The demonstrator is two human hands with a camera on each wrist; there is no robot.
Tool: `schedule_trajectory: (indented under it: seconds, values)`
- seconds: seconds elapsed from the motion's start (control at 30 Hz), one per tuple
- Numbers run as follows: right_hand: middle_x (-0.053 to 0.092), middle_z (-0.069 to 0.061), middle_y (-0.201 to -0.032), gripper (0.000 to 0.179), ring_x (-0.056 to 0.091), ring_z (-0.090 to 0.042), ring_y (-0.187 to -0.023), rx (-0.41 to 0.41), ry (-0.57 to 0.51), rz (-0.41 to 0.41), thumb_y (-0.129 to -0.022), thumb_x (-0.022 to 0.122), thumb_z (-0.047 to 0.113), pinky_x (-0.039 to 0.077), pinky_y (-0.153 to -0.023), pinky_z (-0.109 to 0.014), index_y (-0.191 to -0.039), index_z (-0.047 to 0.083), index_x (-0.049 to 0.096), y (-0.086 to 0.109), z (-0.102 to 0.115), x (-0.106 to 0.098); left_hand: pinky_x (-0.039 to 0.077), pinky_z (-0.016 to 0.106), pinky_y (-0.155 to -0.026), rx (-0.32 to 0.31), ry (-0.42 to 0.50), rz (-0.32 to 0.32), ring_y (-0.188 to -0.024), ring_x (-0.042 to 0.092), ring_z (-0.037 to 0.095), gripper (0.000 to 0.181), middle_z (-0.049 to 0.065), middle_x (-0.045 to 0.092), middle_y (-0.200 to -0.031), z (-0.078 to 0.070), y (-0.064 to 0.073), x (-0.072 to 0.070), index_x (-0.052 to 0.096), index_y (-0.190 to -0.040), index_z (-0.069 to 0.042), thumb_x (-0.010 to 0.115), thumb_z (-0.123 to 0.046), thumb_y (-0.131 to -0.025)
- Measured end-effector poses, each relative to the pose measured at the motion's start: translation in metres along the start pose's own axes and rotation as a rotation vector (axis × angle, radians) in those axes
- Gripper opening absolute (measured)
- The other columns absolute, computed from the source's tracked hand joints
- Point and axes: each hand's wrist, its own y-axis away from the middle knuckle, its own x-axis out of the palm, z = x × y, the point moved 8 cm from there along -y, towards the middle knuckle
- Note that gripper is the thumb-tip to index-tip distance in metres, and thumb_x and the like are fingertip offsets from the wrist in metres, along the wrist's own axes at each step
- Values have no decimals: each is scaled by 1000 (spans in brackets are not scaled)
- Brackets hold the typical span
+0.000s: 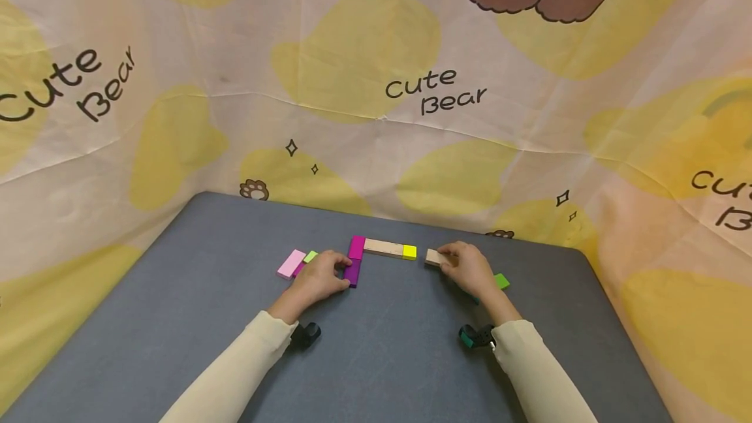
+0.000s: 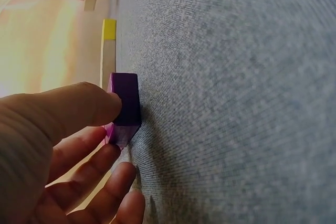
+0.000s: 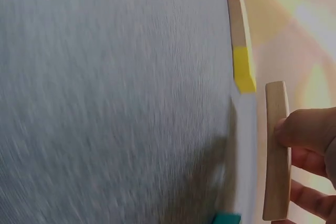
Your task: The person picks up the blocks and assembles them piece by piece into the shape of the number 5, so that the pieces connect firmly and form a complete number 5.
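Observation:
My left hand [image 1: 320,276] pinches a purple block [image 1: 351,274] on the table, its thumb on the near face and fingertips [image 2: 109,150] at the far end. End to end with this block lies a magenta block [image 1: 356,247]. From the magenta block's side a plain wooden block [image 1: 383,248] runs right, with a yellow block [image 1: 409,252] at its end. Right of the yellow block, my right hand [image 1: 470,269] grips another plain wooden block [image 3: 277,156] between thumb and fingers. A gap separates it from the yellow block, and it is raised off the table in the right wrist view.
Beside my left hand lie a pink block [image 1: 291,264], a light green block [image 1: 310,256] and a partly hidden magenta one. A green block [image 1: 501,281] and a teal block [image 3: 227,219] lie near my right hand. Printed cloth [image 1: 376,168] hangs behind the grey table [image 1: 382,358].

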Motion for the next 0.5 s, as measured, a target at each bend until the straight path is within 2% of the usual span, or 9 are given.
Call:
schedule_trajectory:
  seconds: [0.5]
  values:
    - [69, -5, -110, 26, 61, -25, -98, -51, -36, 2, -82, 75, 18, 49, -82, -42, -108, 16, 73, 10, 52, 19, 49, 31, -71, 12, -31, -13, -81, 58, 14, 37, 7, 64, -107, -1, -2, 1, 71, -110, -11, 79, -17, -75]
